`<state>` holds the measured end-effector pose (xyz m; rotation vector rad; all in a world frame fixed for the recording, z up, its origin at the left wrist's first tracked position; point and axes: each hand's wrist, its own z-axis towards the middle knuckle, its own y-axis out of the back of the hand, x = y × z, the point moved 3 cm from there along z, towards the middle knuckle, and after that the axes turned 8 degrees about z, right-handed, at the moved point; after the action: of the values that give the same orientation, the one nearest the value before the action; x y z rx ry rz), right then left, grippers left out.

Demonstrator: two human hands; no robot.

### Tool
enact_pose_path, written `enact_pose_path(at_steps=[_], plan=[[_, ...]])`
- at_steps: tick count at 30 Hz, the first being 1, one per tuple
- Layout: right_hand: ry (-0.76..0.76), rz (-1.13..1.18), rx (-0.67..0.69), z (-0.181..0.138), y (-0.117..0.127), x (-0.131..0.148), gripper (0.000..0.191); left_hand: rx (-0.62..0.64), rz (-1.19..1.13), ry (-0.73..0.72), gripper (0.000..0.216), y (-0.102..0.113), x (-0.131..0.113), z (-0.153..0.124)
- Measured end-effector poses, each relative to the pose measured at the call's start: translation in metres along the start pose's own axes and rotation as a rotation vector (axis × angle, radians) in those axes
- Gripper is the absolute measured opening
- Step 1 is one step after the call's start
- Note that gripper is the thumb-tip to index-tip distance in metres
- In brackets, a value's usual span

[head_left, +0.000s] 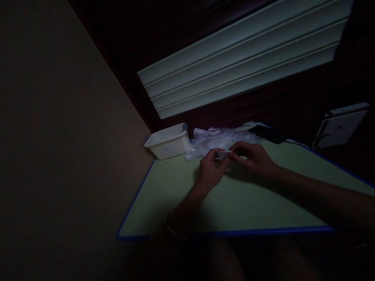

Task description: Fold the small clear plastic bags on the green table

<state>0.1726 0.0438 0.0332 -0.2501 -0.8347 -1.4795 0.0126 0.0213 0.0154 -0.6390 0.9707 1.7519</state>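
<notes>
Above the middle of the table, my left hand [211, 168] is closed around a small whitish object [222, 154], holding it between thumb and fingers. My right hand [252, 157] meets it from the other side, its thumb and forefinger pinched at the object's right end. In the dim light I cannot make out what kind of thing it is. Just behind my hands lies a heap of clear plastic bags [218, 137], crumpled together.
A white plastic bin [170, 146] stands at the table's back left corner by the wall. Behind the bags, a dark flat item [268, 134] lies at the back right. The pale green table [234, 207] has a blue edge. A white box [341, 127] is beyond its right side.
</notes>
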Motion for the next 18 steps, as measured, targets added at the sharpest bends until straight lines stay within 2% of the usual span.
enact_pose_path(at_steps=[4,13,18], plan=[[-0.039,0.053,0.022,0.001,0.000,-0.003,0.020,0.037,-0.156,0.095,0.025,-0.004,0.007,0.002],[-0.082,0.037,0.033,0.001,0.001,0.000,0.020,0.029,-0.135,0.110,0.021,-0.002,0.012,0.003],[-0.157,0.200,0.024,0.002,-0.003,-0.013,0.025,0.057,-0.251,0.157,0.030,-0.001,0.009,0.005]])
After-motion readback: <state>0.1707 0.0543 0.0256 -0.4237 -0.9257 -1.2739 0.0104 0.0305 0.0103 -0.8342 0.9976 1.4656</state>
